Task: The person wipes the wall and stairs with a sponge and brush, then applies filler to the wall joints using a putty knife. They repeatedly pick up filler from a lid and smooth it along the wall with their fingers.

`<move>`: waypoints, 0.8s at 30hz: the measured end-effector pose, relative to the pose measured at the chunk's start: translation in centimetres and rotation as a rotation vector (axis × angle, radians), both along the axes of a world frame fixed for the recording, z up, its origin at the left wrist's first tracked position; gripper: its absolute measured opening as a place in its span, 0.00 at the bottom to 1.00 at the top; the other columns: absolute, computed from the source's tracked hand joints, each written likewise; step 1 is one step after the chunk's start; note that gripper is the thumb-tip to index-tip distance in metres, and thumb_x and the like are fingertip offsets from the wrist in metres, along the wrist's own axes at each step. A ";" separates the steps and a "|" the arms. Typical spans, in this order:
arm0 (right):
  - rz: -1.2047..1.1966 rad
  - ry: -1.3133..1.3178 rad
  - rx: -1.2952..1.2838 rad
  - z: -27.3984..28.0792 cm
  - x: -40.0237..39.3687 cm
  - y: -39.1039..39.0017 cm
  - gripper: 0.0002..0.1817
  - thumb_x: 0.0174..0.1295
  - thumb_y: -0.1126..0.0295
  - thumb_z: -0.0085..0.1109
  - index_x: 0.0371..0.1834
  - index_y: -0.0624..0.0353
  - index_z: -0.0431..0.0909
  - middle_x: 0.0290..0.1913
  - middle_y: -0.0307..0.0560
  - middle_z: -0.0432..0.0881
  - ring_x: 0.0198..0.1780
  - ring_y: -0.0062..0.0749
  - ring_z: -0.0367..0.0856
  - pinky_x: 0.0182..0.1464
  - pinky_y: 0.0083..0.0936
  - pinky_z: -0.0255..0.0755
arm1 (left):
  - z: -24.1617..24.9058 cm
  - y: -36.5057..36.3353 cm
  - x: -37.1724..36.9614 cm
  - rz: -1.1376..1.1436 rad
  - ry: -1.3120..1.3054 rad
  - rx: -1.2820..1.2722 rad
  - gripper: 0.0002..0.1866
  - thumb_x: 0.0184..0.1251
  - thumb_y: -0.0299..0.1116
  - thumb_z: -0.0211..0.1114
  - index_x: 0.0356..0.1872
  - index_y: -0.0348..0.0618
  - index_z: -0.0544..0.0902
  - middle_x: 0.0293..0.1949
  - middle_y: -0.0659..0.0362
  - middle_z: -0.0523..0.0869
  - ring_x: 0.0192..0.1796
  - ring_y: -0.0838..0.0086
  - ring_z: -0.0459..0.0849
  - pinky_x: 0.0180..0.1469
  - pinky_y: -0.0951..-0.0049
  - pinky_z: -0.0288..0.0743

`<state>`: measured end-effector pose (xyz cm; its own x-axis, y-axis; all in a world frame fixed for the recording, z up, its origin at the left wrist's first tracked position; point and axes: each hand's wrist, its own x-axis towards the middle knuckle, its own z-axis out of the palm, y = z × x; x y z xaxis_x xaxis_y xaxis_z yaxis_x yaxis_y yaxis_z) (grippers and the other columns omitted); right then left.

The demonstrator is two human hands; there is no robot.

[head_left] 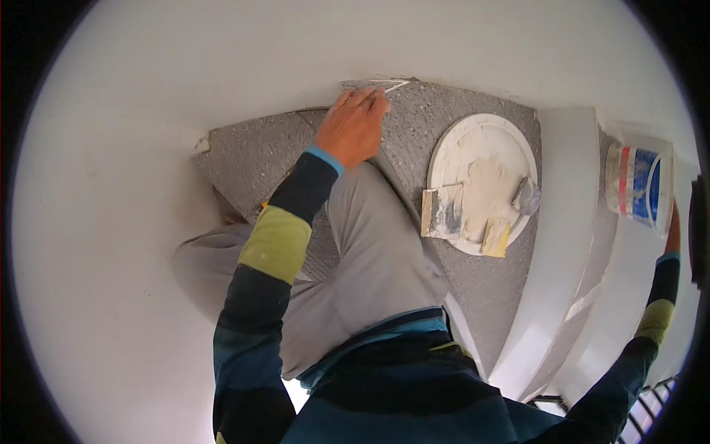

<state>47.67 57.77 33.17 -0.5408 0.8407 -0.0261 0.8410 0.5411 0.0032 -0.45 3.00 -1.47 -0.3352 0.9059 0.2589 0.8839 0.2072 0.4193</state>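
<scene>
My left hand (355, 126) is at the foot of the white wall, its fingers curled and pressed together. A flat grey piece with a white edge (399, 85) shows just past the fingertips, along the seam between wall and speckled floor; what the fingers hold is hidden. Far to the right, my right hand (673, 231) reaches up against a clear plastic bucket (640, 183) with a blue and red label. The bucket hides its fingers. Between the hands lies a round white lid (444, 159) smeared with putty, with a smeared scraper (446, 212) on its edge.
A yellow putty-covered piece (496, 237) and a grey lump (526, 196) also lie on the lid. The grey speckled step (484, 277) narrows around my bent legs (377, 244). A white ledge (566, 192) drops off at right, and dark railings (651, 403) stand lower right.
</scene>
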 end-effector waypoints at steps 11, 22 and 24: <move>-0.071 -0.095 0.208 0.0 0.0 -1.3 0.24 0.53 0.54 0.54 0.46 0.63 0.76 0.35 0.48 0.82 0.34 0.35 0.79 0.37 0.30 0.73 | -1.0 3.0 -1.1 -0.173 0.235 -0.116 0.22 0.54 0.28 0.53 0.51 0.29 0.66 0.54 0.40 0.72 0.61 0.55 0.67 0.65 0.58 0.56; -0.110 -0.152 0.293 -0.7 -0.7 -0.7 0.25 0.52 0.52 0.55 0.44 0.63 0.77 0.34 0.48 0.82 0.33 0.36 0.80 0.36 0.31 0.74 | 0.6 4.4 -1.2 -0.235 0.347 -0.194 0.11 0.50 0.28 0.54 0.35 0.36 0.70 0.46 0.39 0.78 0.53 0.55 0.75 0.59 0.62 0.62; -0.115 -0.158 0.302 -0.8 -0.9 -0.6 0.25 0.52 0.52 0.55 0.43 0.63 0.77 0.34 0.48 0.83 0.33 0.36 0.80 0.36 0.31 0.74 | 1.6 4.6 -1.0 -0.230 0.268 -0.320 0.18 0.48 0.27 0.56 0.42 0.31 0.69 0.49 0.36 0.75 0.55 0.52 0.73 0.60 0.57 0.62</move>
